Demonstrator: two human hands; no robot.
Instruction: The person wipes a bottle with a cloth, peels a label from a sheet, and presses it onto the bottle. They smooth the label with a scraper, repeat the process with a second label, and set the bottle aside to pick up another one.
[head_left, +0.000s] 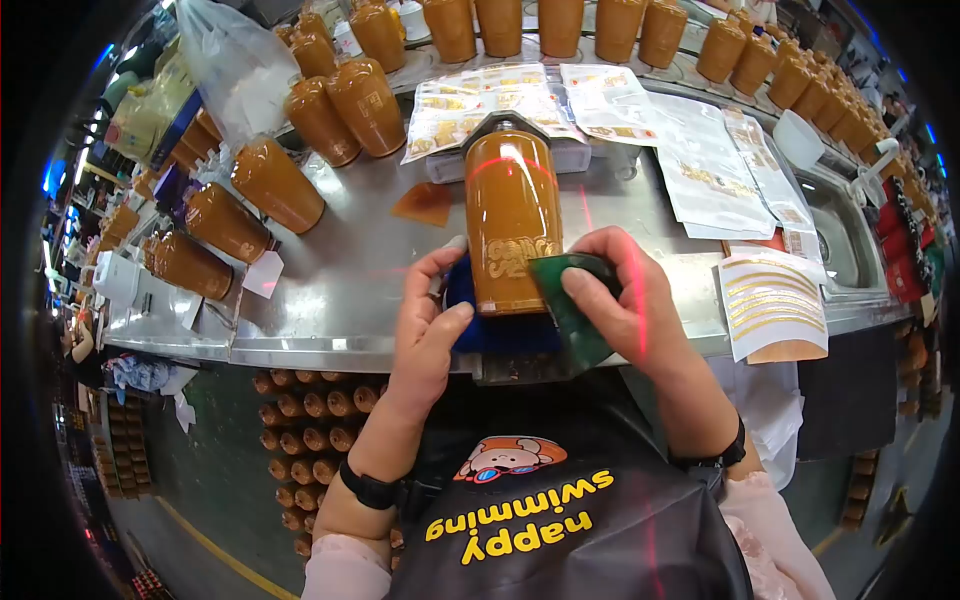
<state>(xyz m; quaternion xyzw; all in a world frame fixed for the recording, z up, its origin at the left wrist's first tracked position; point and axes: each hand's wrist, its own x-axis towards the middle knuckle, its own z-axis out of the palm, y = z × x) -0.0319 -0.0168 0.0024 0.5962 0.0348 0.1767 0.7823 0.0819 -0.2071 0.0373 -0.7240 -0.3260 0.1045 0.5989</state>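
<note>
A glossy brown bottle point(510, 205) lies in front of me, its neck toward a black angled bracket point(507, 122) and its base toward me. Raised-looking gold lettering point(520, 256) sits low on its upper face. Beneath the base shows something blue point(505, 335), perhaps a pad or cloth. My left hand point(428, 315) cups the bottle's left side, thumb by the base; its fingertips are partly hidden. Between the thumb and fingers of my right hand point(625, 295) is a thin, flexible green scraper point(575, 315), its edge against the bottle's lower right side by the lettering.
Brown bottles point(275, 185) stand left and along the back. Printed decal sheets point(705, 165) lie behind and right; a sheet with gold curved strips point(772, 305) is near the front edge. A sink point(850, 240) is at far right. An orange-brown scrap point(424, 205) lies left of the bottle.
</note>
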